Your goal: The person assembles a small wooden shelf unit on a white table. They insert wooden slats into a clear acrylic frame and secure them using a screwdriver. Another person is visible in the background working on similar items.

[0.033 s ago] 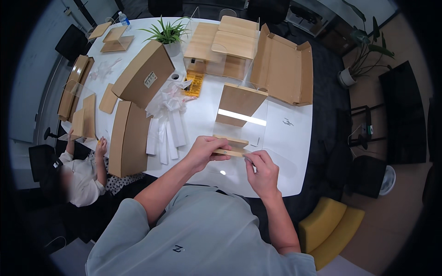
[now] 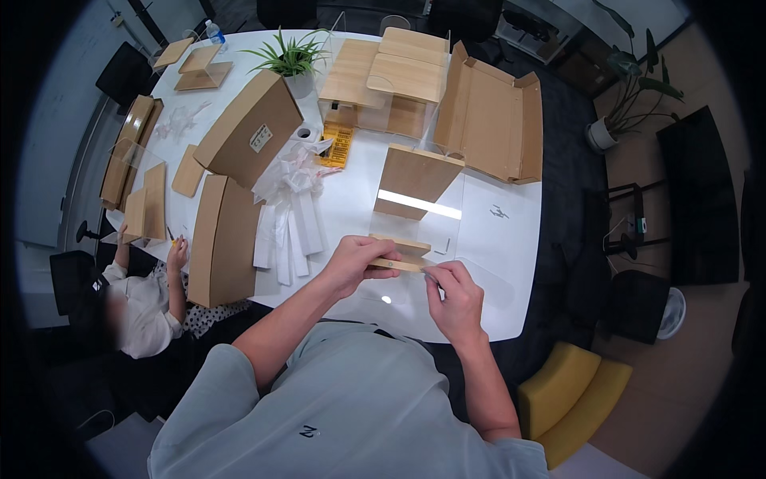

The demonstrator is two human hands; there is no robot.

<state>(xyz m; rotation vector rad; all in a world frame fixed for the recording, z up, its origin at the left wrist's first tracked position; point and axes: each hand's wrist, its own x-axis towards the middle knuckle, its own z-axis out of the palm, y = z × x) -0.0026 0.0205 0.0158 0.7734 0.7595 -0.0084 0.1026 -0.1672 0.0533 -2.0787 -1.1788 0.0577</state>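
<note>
My left hand point(image 2: 361, 263) is closed around the left end of a small light-wood board point(image 2: 405, 266), held edge-up above the table's near side. At the board's right end, the fingers of my right hand point(image 2: 455, 297) are pinched together; whatever tiny piece they grip is hidden. Just beyond is another narrow wooden board point(image 2: 403, 245). A larger wooden panel point(image 2: 419, 177) stands farther back, and a clear sheet point(image 2: 479, 287) lies under and beside my hands. To the right is a small pile of metal screws point(image 2: 499, 211).
Cardboard boxes point(image 2: 219, 239) and crumpled white wrapping point(image 2: 291, 176) take up the left side. An assembled wood-and-clear stand point(image 2: 407, 72), an open carton point(image 2: 491, 116), a yellow tool case point(image 2: 337, 145) and a potted plant point(image 2: 291, 60) are at the back. A co-worker point(image 2: 144, 311) sits at left.
The co-worker's hand, with a yellow-handled tool, has shifted slightly. My hands and the board show almost no movement.
</note>
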